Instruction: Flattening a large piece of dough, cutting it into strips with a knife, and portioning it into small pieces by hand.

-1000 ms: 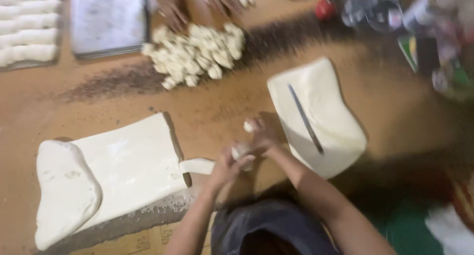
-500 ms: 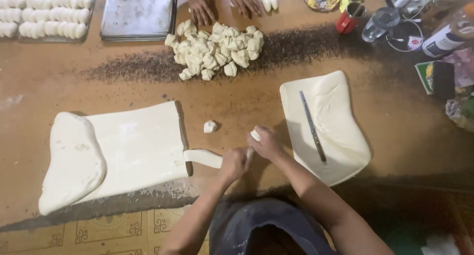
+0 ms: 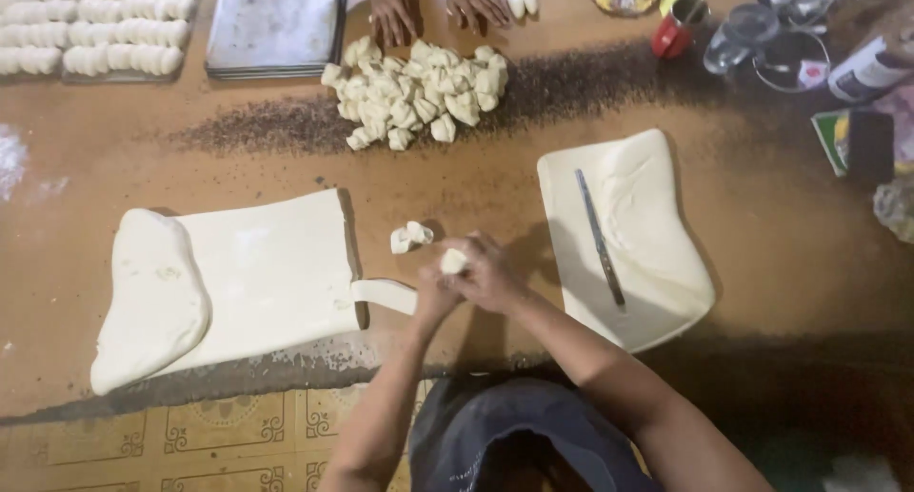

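Since half a second ago, the loose dough knot [image 3: 410, 237] on the table has gained a second lobe, and both hands have drawn closer together over the dough strip [image 3: 384, 296]. The left hand [image 3: 435, 295] and right hand [image 3: 487, 273] meet at the table's centre, fingers curled around a small dough piece [image 3: 453, 261] that peeks out between them, pinched at the top of the grasp. The strip runs with its long axis from nine o'clock to three o'clock, its free end pointing toward three o'clock into the left hand, its other end still joined to the large rolled dough sheet [image 3: 257, 273] at nine o'clock. At three o'clock of the hands lies a second dough sheet [image 3: 647, 216], a knife [image 3: 600, 238] resting on it, long axis roughly twelve to six o'clock. At twelve o'clock sits a pile of dough knots [image 3: 419, 94], with another person's two hands [image 3: 433, 6] just beyond it, beside a metal tray [image 3: 276, 25].
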